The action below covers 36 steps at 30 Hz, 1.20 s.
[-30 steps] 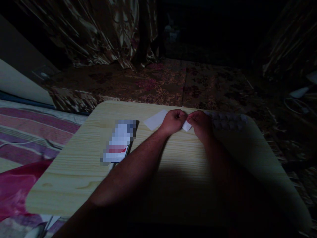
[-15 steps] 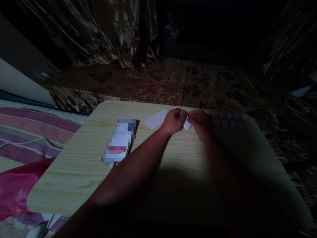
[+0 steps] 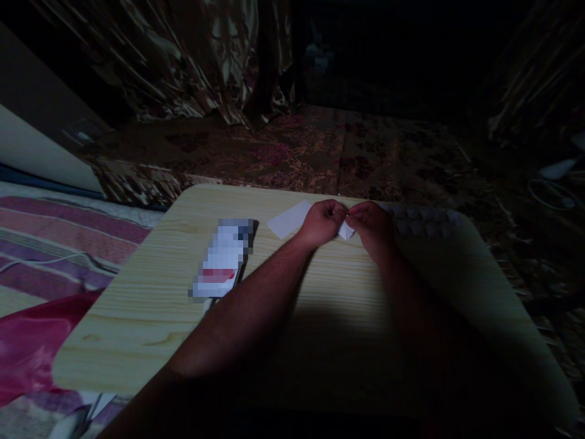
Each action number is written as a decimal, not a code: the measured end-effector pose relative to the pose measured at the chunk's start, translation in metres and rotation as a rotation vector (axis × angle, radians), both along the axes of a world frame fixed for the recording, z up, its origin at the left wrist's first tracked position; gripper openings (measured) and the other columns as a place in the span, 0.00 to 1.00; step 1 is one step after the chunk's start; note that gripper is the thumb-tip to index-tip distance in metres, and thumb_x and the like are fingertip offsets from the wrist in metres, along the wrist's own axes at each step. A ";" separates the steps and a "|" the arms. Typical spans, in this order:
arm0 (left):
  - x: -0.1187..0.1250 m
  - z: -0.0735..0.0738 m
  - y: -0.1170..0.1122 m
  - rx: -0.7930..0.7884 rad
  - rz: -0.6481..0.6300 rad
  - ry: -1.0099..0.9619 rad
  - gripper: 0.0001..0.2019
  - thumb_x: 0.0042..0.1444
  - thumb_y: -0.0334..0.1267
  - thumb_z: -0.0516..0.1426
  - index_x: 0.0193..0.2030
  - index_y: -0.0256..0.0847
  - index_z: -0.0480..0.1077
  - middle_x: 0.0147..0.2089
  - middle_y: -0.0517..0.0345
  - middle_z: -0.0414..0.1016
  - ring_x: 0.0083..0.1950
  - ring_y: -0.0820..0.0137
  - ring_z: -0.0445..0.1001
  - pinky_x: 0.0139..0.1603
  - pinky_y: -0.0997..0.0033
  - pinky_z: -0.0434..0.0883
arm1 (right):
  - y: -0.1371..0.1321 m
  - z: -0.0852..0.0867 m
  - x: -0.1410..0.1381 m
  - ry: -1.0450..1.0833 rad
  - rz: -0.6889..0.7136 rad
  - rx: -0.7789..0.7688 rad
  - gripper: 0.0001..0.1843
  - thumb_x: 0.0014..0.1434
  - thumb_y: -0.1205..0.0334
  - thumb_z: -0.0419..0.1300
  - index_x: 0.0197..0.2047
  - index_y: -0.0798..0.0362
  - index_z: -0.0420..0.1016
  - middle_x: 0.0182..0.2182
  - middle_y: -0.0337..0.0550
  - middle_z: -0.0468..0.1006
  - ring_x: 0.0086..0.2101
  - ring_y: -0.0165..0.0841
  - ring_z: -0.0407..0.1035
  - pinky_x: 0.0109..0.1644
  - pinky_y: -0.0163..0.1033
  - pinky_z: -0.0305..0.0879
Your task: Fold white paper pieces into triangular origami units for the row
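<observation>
Near the far edge of the wooden table (image 3: 256, 347), my left hand (image 3: 323, 221) and my right hand (image 3: 373, 225) come together with their fingers pinched. Between them is a small piece of folded white paper (image 3: 346, 230), its pointed lower end showing below the fingertips. Its upper part is hidden by both hands. Just left of my left hand lies a flat white sheet of paper (image 3: 289, 219). Beyond my right hand, several small folded pieces (image 3: 423, 222) sit in two rows, dim in the shadow.
On the table's left side rests a phone-shaped object with a blurred screen (image 3: 222, 259). A striped bedspread (image 3: 55, 244) and a shiny pink cloth (image 3: 41, 347) lie left of the table. Patterned fabric (image 3: 274, 146) and curtains (image 3: 219, 61) are behind it. A white cable (image 3: 551, 192) is at far right.
The fingers have shifted slightly on the folded paper, and its visible end looks a little more pointed. The whole view has moved a touch; everything else stays in place.
</observation>
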<state>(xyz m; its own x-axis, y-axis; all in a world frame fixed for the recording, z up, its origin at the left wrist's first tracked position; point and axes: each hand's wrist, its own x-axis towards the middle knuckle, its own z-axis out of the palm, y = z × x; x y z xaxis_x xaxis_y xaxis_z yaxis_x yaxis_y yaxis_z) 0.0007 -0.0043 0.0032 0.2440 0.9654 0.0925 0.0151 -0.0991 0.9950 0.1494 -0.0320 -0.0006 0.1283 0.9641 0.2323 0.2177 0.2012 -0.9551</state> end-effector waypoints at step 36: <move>0.002 -0.007 0.004 0.124 0.066 -0.014 0.11 0.57 0.42 0.58 0.29 0.38 0.69 0.25 0.61 0.68 0.26 0.75 0.63 0.28 0.74 0.61 | -0.001 0.009 -0.003 -0.370 -0.030 -0.114 0.10 0.53 0.55 0.61 0.27 0.53 0.75 0.19 0.37 0.75 0.25 0.32 0.69 0.29 0.36 0.58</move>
